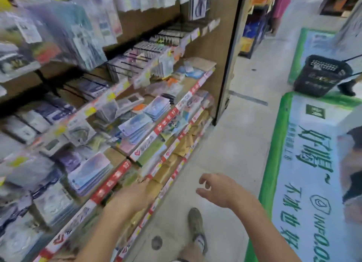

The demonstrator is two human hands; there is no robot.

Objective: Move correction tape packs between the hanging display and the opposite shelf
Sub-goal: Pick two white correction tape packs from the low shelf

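Both empty: left hand (135, 195) flat at lower centre beside the shelf (109, 185) edge, right hand (219, 189) loosely spread over the floor (231, 144), blurred hanging packs (78, 36) upper left, correction tape indistinguishable, no pack carried, moving apparently all ahead.

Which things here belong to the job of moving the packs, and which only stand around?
For the job:
left hand, empty, reaching to the lower shelf
right hand, empty, fingers loosely curled, over the floor
hanging packs, blurred
shelf of stationery

Just there:
black basket on the floor
green floor sign
shoe
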